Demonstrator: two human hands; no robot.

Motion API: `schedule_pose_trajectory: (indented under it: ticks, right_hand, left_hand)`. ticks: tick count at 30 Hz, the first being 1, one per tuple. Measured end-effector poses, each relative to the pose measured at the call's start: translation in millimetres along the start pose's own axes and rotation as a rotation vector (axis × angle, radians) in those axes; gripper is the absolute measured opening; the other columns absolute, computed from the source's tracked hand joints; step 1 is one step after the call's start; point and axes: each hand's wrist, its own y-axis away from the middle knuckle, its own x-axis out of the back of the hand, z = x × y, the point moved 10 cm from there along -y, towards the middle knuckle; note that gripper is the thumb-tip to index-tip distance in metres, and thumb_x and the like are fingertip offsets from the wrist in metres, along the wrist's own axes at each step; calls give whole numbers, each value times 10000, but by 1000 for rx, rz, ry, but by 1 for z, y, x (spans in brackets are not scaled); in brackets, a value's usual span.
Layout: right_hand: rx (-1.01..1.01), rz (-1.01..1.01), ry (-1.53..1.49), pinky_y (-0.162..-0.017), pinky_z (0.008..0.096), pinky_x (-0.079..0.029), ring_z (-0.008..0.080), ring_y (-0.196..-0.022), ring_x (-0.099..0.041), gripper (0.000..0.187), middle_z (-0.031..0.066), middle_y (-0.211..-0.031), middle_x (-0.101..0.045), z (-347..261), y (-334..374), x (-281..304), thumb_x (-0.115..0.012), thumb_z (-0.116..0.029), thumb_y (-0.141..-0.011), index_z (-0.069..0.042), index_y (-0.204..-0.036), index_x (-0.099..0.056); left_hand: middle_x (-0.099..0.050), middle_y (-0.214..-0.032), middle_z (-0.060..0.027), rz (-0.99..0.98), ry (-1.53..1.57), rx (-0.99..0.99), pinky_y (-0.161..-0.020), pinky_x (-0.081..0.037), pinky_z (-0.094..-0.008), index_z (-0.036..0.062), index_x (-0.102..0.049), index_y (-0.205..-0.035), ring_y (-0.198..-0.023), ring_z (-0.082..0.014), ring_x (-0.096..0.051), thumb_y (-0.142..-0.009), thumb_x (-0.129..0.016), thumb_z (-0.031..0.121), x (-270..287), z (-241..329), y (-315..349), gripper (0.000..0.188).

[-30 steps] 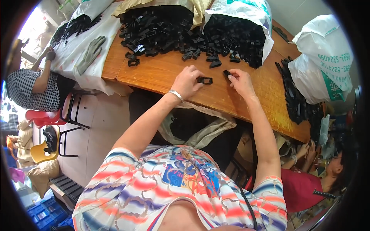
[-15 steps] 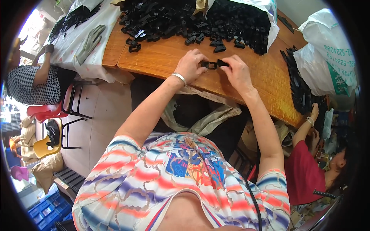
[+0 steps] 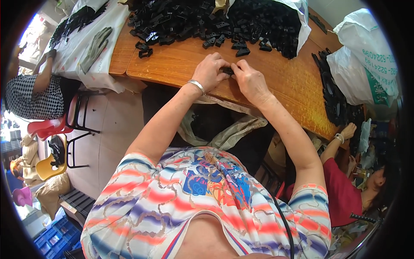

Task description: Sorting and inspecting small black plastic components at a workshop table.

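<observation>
Near the front edge of the wooden table [image 3: 172, 71], my two hands meet over small black plastic parts [image 3: 227, 70]. My left hand [image 3: 210, 74], with a metal bracelet at the wrist, pinches a black plastic frame. The fingers of my right hand [image 3: 250, 80] press close against it and hide most of it. Whether the right hand has a separate black piece is hidden by its fingers. Beyond the hands lies a big heap of black plastic parts [image 3: 181, 21], with a few loose ones at its near side.
White plastic bags [image 3: 362, 60] and a strip of long black parts [image 3: 330, 95] are at the right. A person in a red top [image 3: 338, 194] sits there. At the left, a person in a checked top [image 3: 36, 97] works by a glove [image 3: 95, 49]. An open bag [image 3: 237, 129] lies under the table edge.
My right hand has moved left against my left hand, so the black frame that showed between them is now mostly covered.
</observation>
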Motion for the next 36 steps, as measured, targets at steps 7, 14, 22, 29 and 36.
schedule_pose_trajectory:
  ticks: [7, 14, 22, 29, 36]
  right_hand:
    - [-22, 139, 110, -742, 384, -520, 283, -927, -588, 300, 117, -971, -561, -2, 13, -3, -562, -56, -809, -3, -1100, -615]
    - [-93, 45, -132, -738, 412, -531, 324, -871, -614, 329, 135, -968, -588, -46, 54, 3, -712, -100, -751, -51, -1067, -635]
    - [-228, 72, -202, -717, 419, -533, 331, -847, -641, 217, 139, -965, -596, 11, 36, 20, -707, -95, -789, -88, -1002, -668]
    - [-467, 156, 32, -824, 429, -513, 322, -1000, -609, 296, 99, -1107, -570, 168, 10, 14, -712, -68, -809, -108, -1101, -689]
    - [-419, 50, 161, -734, 424, -530, 327, -887, -636, 290, 105, -1019, -588, 179, -12, 8, -729, -117, -817, -129, -1101, -677]
  left_hand:
    - [-603, -1049, -123, 3, 4, -53, -932, -474, -389, 60, -712, -1012, -1054, -311, -557, -774, -725, 114, -2, 7, -6, 245]
    - [-641, -998, -178, -73, 146, -7, -855, -521, -392, 28, -678, -1033, -946, -332, -637, -840, -590, 64, 3, -5, -34, 215]
    - [-629, -985, -131, 262, -34, -61, -796, -522, -401, 80, -672, -1019, -915, -352, -616, -804, -680, 74, -15, 3, -68, 215]
    - [-656, -922, -154, 61, -37, 3, -785, -521, -409, 41, -710, -909, -879, -344, -638, -811, -649, 79, -20, 10, -51, 122]
    - [-618, -1043, -158, -37, 202, 64, -812, -525, -408, 36, -674, -1059, -926, -329, -645, -820, -716, 156, -18, 11, -31, 271]
